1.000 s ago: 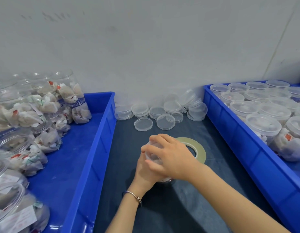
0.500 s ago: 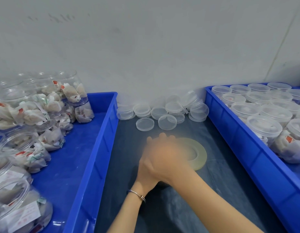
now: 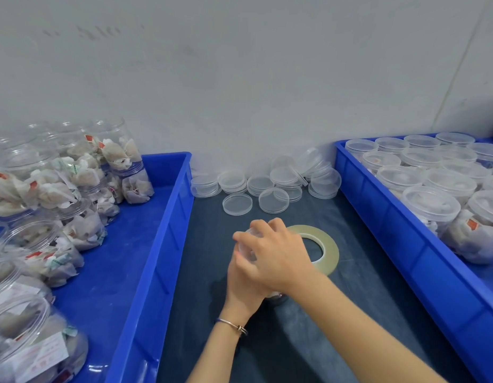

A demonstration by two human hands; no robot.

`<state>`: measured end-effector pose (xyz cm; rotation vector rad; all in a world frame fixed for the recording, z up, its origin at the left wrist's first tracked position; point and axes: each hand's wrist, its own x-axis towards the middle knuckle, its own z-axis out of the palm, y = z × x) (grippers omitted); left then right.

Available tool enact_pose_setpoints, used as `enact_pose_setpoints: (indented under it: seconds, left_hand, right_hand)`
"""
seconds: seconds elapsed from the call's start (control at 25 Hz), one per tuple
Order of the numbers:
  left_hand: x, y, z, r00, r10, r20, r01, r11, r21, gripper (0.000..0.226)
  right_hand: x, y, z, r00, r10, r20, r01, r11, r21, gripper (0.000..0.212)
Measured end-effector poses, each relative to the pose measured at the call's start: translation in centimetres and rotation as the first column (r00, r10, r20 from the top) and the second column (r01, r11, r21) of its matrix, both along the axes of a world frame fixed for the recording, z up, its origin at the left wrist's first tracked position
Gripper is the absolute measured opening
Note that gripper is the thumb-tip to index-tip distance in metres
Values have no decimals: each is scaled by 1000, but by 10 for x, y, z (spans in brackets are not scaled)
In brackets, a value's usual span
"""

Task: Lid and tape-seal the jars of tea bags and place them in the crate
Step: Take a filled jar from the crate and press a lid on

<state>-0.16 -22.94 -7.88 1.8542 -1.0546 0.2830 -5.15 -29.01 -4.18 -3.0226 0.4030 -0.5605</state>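
I have a jar (image 3: 246, 248) standing on the dark mat (image 3: 350, 313) between the two blue crates, and both my hands are wrapped around it. My right hand (image 3: 278, 255) lies over the top, fingers curled down over the clear lid, so only a sliver of plastic shows at my fingertips. My left hand (image 3: 244, 283) grips the side of the jar from below — mostly hidden under the right one. A thin bracelet (image 3: 234, 324) sits on my left wrist.

Just beside the jar, on the side of my right hand, a roll of clear tape (image 3: 322, 247) lies flat on the mat, partly behind my knuckles. Beyond the jar, against the wall, loose clear lids (image 3: 237, 204) are spread out and stacked in short piles.

The left crate (image 3: 157, 244), on the other side of the jar from the tape, holds open jars (image 3: 82, 230) stuffed with tea bags, some lying tilted. The right crate (image 3: 405, 244), past the tape, holds upright lidded jars (image 3: 430, 205) packed close together — I cannot tell from here whether they are taped.
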Motion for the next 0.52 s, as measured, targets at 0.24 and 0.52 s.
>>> enact_pose_setpoints:
  seconds: [0.24, 0.52]
  left_hand:
    - [0, 27, -26, 797, -266, -543, 120, 950, -290, 82]
    - [-13, 46, -18, 740, -284, -610, 18, 915, -403, 78]
  right_hand:
    - [-15, -49, 0, 947, -20, 319, -220, 684, 696, 36]
    - [-69, -74, -71, 909, -206, -363, 237, 970, 43, 43]
